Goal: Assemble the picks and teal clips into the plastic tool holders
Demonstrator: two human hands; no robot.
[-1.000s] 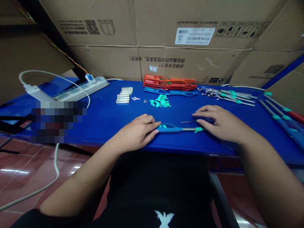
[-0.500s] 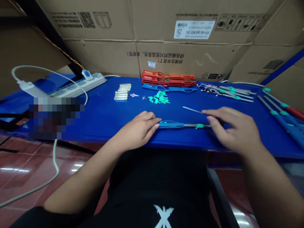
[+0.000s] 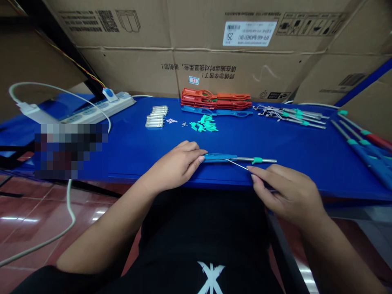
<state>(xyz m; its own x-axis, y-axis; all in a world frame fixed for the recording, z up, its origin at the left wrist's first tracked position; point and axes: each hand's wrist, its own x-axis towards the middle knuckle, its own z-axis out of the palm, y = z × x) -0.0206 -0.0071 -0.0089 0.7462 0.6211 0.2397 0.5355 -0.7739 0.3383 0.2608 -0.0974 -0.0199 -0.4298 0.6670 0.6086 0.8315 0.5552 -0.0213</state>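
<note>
My left hand (image 3: 182,165) is closed around the left end of a blue long-necked lighter (image 3: 219,157), which lies lengthwise at the front of the table. A metal tube (image 3: 266,160) extends from the blue handle to the right, with a green plastic piece (image 3: 256,160) on it. Between thumb and forefinger, my right hand (image 3: 284,192) pinches a thin metal rod (image 3: 239,165). The rod's tip meets the near edge of the blue handle, close to where the tube begins. My fingers hide the handle's left end and the rod's other end.
Behind lie small green parts (image 3: 206,123), clear cylinders (image 3: 155,117), tiny screws (image 3: 184,124), stacked red handle shells (image 3: 216,102) and a blue shell (image 3: 220,112). Wired metal tubes (image 3: 301,118) and other blue-handled lighters (image 3: 370,157) lie right. A power strip (image 3: 101,110) sits left.
My right hand has moved left and toward me, bringing the rod's tip from above the table down to the blue handle. The handle is tilted a little. My left hand keeps its grip.
</note>
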